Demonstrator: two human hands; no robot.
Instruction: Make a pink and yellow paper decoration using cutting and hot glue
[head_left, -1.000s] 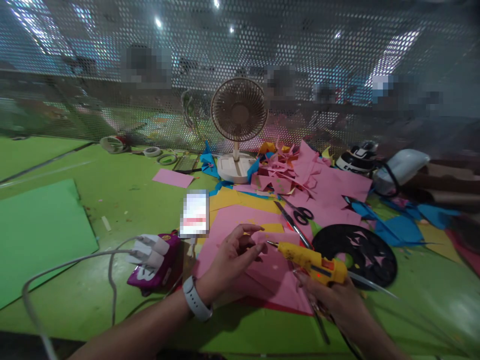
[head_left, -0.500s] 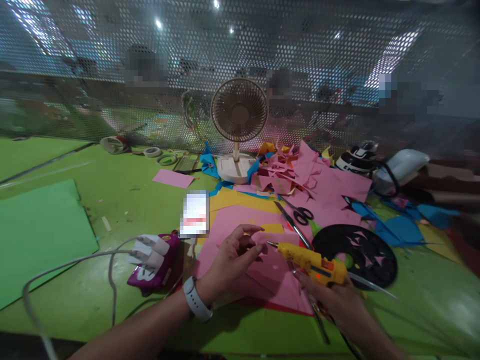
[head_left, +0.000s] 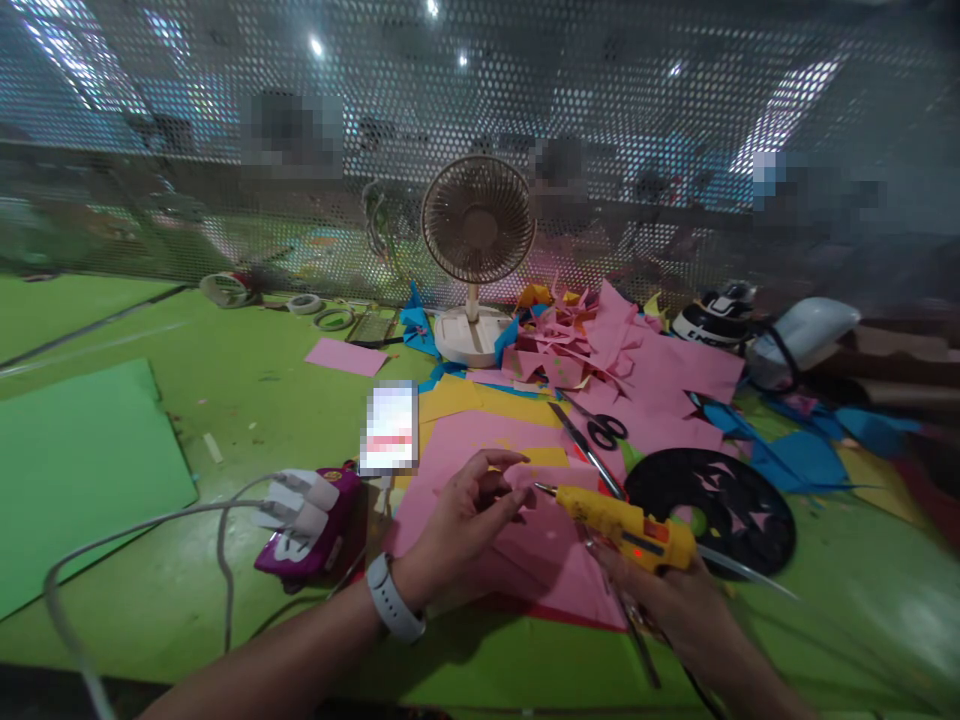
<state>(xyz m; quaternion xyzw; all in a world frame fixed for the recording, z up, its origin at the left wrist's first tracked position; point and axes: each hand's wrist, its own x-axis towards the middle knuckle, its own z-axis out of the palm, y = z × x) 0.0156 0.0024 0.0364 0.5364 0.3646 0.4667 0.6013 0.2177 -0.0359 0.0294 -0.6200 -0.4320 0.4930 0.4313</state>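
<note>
My right hand [head_left: 664,595] grips a yellow hot glue gun [head_left: 622,525] with a small red light on its side. Its metal nozzle points left, close to the fingertips of my left hand [head_left: 480,505]. Between the curled fingers and thumb of that hand is a small piece of pink paper [head_left: 529,494], partly hidden by the fingers. Beneath both hands lie larger pink paper sheets [head_left: 442,450] over yellow paper [head_left: 487,398]. A craft knife [head_left: 585,448] and black-handled scissors [head_left: 606,430] rest just beyond the glue gun.
A black round palette [head_left: 757,535] holding pink scraps is at right. A fan [head_left: 480,225] stands behind, beside a heap of pink cut paper [head_left: 615,330]. To the left are a phone [head_left: 388,425], a purple power strip [head_left: 341,515] with cables, and green paper [head_left: 82,480].
</note>
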